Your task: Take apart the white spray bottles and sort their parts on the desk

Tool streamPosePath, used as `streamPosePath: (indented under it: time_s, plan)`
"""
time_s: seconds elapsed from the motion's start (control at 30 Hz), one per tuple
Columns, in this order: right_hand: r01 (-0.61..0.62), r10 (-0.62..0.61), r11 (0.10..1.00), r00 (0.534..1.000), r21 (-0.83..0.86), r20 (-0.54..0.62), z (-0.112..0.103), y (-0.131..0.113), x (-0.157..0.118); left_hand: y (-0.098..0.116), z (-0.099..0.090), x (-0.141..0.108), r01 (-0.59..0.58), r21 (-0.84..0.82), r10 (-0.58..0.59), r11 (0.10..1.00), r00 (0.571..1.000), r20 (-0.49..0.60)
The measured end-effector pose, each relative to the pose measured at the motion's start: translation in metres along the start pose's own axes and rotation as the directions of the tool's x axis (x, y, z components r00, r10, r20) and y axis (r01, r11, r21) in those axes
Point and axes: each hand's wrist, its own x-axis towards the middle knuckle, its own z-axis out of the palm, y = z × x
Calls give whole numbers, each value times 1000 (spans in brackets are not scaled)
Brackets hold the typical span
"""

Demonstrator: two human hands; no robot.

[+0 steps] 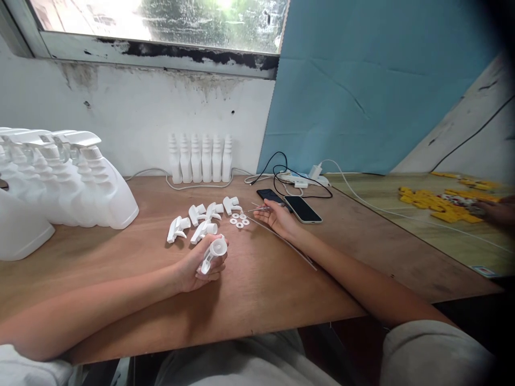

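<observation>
My left hand (205,268) is closed around a white spray trigger head (218,247), its round open collar turned up toward me. My right hand (277,217) pinches a thin pointed metal tool (261,208), perhaps tweezers, with its tip reaching left over a small group of white ring washers (240,224). Between the hands and the wall, several more spray trigger heads (177,229) lie on the brown tabletop (249,284). Thin pale tubes (295,250) run from near the washers along the right forearm.
Large white bottles (107,187) stand at left, and several slim white bottles (195,161) line the wall. Two phones (302,208), cables and a power strip (319,179) lie beyond my right hand. At far right, another person's hand (501,210) is at yellow pieces (454,215).
</observation>
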Motion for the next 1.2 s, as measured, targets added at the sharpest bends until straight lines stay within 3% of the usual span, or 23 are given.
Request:
streamPosePath:
  time_s: [0.37, 0.57, 1.0, 1.2]
  plan:
    - [211, -192, 950, 976, -232, 102, 19, 5, -11, -1, -2, 0, 12, 3, -12, 1000, 1000, 6]
    - [214, -167, 933, 970, -289, 179, 21, 4, -13, -2, -3, 1, 22, 0, -22, 1000, 1000, 9]
    - [237, -170, 899, 964, -369, 203, 20, 4, -11, 0, 1, 0, 9, 20, -9, 1000, 1000, -15]
    - [234, -185, 884, 970, -405, 157, 18, 0, -12, 0, 3, -1, 11, 29, -10, 1000, 999, -34]
